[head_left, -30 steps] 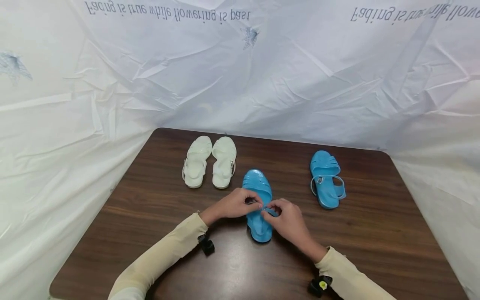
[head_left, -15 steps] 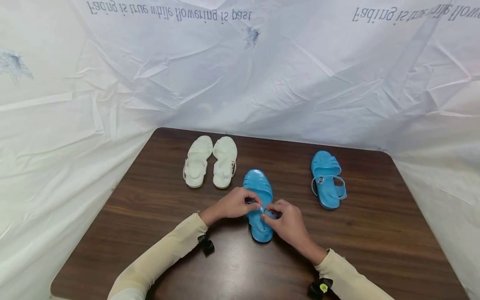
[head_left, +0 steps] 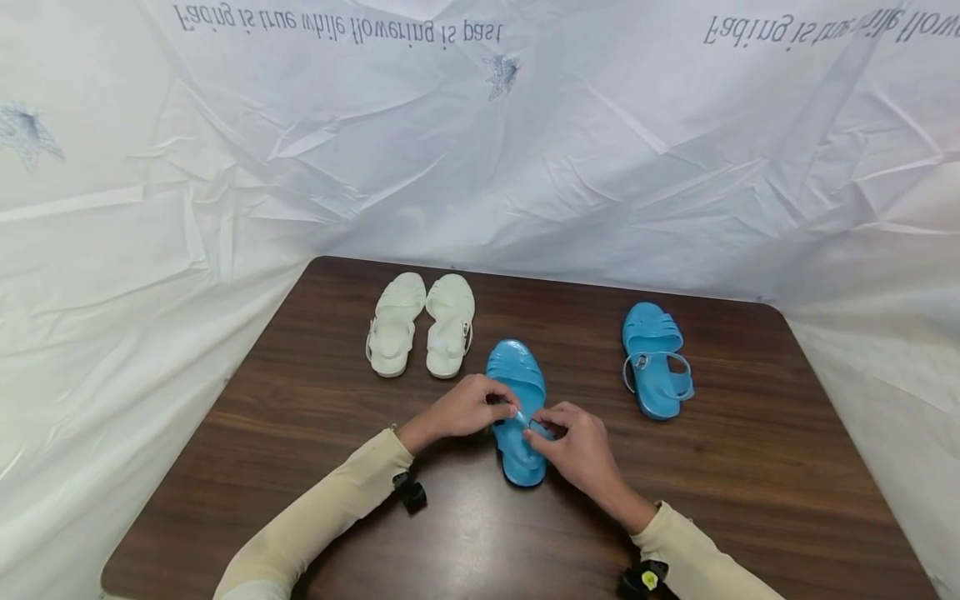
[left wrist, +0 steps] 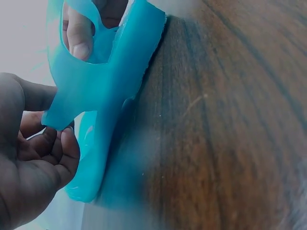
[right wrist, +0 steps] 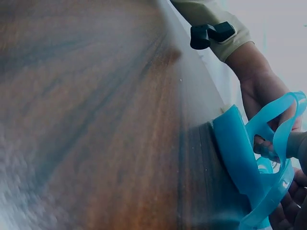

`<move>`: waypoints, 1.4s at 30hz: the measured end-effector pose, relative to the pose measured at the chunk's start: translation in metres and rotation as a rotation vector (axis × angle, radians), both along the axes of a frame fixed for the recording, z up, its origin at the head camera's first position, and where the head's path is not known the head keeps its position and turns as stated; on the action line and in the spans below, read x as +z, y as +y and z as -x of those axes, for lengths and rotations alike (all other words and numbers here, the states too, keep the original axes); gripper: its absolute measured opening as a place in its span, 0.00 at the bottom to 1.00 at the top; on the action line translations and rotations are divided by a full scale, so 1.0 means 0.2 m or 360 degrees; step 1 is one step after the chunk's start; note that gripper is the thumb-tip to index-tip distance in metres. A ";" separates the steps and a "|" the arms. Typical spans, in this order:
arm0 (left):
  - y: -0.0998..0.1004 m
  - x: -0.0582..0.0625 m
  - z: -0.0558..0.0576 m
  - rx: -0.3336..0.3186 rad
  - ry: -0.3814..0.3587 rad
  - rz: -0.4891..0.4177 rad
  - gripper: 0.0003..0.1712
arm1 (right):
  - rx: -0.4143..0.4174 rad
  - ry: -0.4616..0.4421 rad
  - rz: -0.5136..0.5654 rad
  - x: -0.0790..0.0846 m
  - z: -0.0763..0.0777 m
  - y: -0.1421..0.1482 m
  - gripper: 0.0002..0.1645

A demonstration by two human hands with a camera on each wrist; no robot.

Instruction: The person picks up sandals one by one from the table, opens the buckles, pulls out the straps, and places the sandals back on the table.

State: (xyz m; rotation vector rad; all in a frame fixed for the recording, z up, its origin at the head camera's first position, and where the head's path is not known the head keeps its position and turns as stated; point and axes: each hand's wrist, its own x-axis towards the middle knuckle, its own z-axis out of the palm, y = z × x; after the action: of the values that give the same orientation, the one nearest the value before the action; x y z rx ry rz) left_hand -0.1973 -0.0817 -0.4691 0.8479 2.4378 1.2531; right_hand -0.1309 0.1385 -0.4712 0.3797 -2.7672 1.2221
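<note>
A blue sandal lies toe-forward on the brown table, between both hands. My left hand pinches the sandal's side piece on its left, thumb and finger at the edge, as the left wrist view shows. My right hand pinches the thin ankle strap on the sandal's right side. A small gap separates the fingertips of the two hands above the footbed. In the right wrist view, the sandal partly hides the fingers, and the strap's loose end is hard to make out.
Another blue sandal, its strap looped across, lies at the right. Two white sandals stand side by side at the back left. A printed white sheet hangs behind the table.
My left fingertips have drawn slightly left, widening the gap to the right hand. The right hand and the sandals have stayed nearly still.
</note>
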 end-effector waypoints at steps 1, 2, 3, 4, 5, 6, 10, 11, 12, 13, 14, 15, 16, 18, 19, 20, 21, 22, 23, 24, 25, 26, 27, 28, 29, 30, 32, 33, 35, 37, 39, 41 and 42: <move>-0.01 0.00 0.00 0.0013 -0.0006 -0.0003 0.09 | -0.0002 -0.0008 0.0006 0.00 0.00 0.00 0.11; -0.01 0.01 0.01 0.0026 -0.0020 -0.0013 0.09 | -0.0006 -0.0018 0.0016 -0.01 0.00 0.00 0.11; -0.02 0.01 0.01 0.0036 -0.0037 -0.0023 0.08 | -0.0009 -0.0028 0.0022 -0.01 0.00 0.01 0.11; -0.03 0.02 0.01 0.0040 -0.0059 -0.0037 0.08 | -0.0012 -0.0038 0.0028 -0.01 0.00 0.01 0.11; -0.04 0.02 0.01 0.0041 -0.0076 -0.0053 0.08 | -0.0014 -0.0050 0.0033 -0.01 0.00 0.01 0.10; -0.05 0.03 0.01 0.0038 -0.0087 -0.0059 0.08 | -0.0015 -0.0060 0.0037 -0.01 0.00 0.01 0.10; -0.07 0.02 0.01 -0.0032 -0.0109 -0.0080 0.08 | -0.0009 -0.0077 0.0049 -0.01 -0.01 0.02 0.10; -0.07 0.02 0.01 -0.0047 -0.0095 -0.0075 0.08 | -0.0006 -0.0074 0.0052 -0.01 -0.01 0.02 0.10; -0.06 0.01 0.01 -0.0057 -0.0086 -0.0070 0.09 | -0.0007 -0.0068 0.0057 -0.01 -0.01 0.02 0.10; -0.06 0.01 0.01 -0.0069 -0.0079 -0.0072 0.11 | -0.0008 -0.0061 0.0061 0.00 -0.01 0.02 0.10; -0.05 0.01 0.01 -0.0077 -0.0078 -0.0071 0.12 | -0.0007 -0.0054 0.0063 0.00 -0.01 0.01 0.10; -0.03 0.01 0.01 -0.0081 -0.0079 -0.0068 0.13 | -0.0006 -0.0047 0.0065 0.00 -0.01 0.01 0.09; -0.02 0.02 0.01 -0.0087 -0.0076 -0.0061 0.14 | -0.0005 -0.0038 0.0068 0.00 -0.01 0.01 0.09; 0.00 0.03 0.01 -0.0112 -0.0075 -0.0027 0.17 | -0.0003 -0.0023 0.0069 0.00 -0.01 0.01 0.09; 0.02 0.03 0.00 -0.0128 -0.0065 -0.0002 0.18 | -0.0001 -0.0016 0.0070 -0.01 -0.01 0.01 0.09; 0.03 0.03 0.00 -0.0141 -0.0057 0.0021 0.18 | 0.0001 -0.0009 0.0070 -0.01 -0.01 0.01 0.10; 0.04 0.04 -0.01 -0.0153 -0.0039 0.0053 0.18 | 0.0001 -0.0003 0.0069 -0.01 -0.01 0.01 0.10; 0.05 0.03 -0.01 -0.0163 -0.0022 0.0081 0.18 | 0.0002 0.0005 0.0066 -0.01 -0.01 0.01 0.10; 0.05 0.03 -0.01 -0.0171 -0.0018 0.0100 0.17 | 0.0002 0.0007 0.0061 -0.01 -0.01 0.01 0.10; 0.06 0.03 -0.01 -0.0173 -0.0013 0.0112 0.15 | 0.0002 0.0009 0.0061 -0.01 -0.01 0.01 0.10; 0.06 0.02 -0.01 -0.0175 -0.0013 0.0111 0.13 | 0.0001 0.0010 0.0061 -0.01 -0.01 0.01 0.10; 0.06 0.02 -0.01 -0.0172 -0.0016 0.0102 0.11 | 0.0000 0.0009 0.0057 -0.01 -0.01 0.01 0.09; 0.05 0.01 -0.01 -0.0167 -0.0009 0.0094 0.09 | -0.0003 0.0005 0.0053 -0.01 -0.01 0.01 0.09; 0.05 0.01 -0.01 -0.0163 -0.0007 0.0070 0.08 | -0.0004 -0.0001 0.0049 -0.01 -0.02 0.01 0.09; 0.04 0.00 -0.01 -0.0152 0.0006 0.0056 0.07 | -0.0007 -0.0008 0.0046 -0.01 -0.02 0.01 0.09; 0.04 0.00 -0.01 -0.0134 0.0022 0.0035 0.07 | -0.0014 -0.0018 0.0047 -0.01 -0.02 0.01 0.09; 0.02 0.00 -0.01 -0.0086 0.0047 -0.0005 0.06 | -0.0029 -0.0035 0.0050 -0.01 -0.02 0.02 0.09; 0.01 0.00 -0.01 -0.0064 0.0063 -0.0009 0.06 | -0.0034 -0.0040 0.0048 -0.01 -0.02 0.02 0.09; 0.00 0.00 -0.01 -0.0034 0.0075 -0.0007 0.06 | -0.0036 -0.0046 0.0050 -0.01 -0.02 0.02 0.09; -0.01 0.01 -0.01 -0.0040 0.0069 0.0001 0.05 | -0.0033 -0.0045 0.0050 0.00 -0.02 0.02 0.09; -0.01 0.01 -0.01 -0.0071 0.0053 0.0017 0.05 | -0.0030 -0.0040 0.0046 0.00 -0.02 0.02 0.09; -0.01 0.01 0.00 -0.0100 0.0023 0.0023 0.05 | -0.0033 -0.0037 0.0049 0.01 -0.02 0.02 0.09; -0.01 0.01 0.00 -0.0111 0.0013 0.0024 0.06 | -0.0036 -0.0035 0.0050 0.01 -0.02 0.02 0.09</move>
State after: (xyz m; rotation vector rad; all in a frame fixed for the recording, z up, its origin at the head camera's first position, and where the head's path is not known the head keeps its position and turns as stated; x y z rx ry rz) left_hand -0.1968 -0.0834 -0.4670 0.9273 2.3990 1.2070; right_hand -0.1260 0.1421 -0.4701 0.3338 -2.7591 1.2703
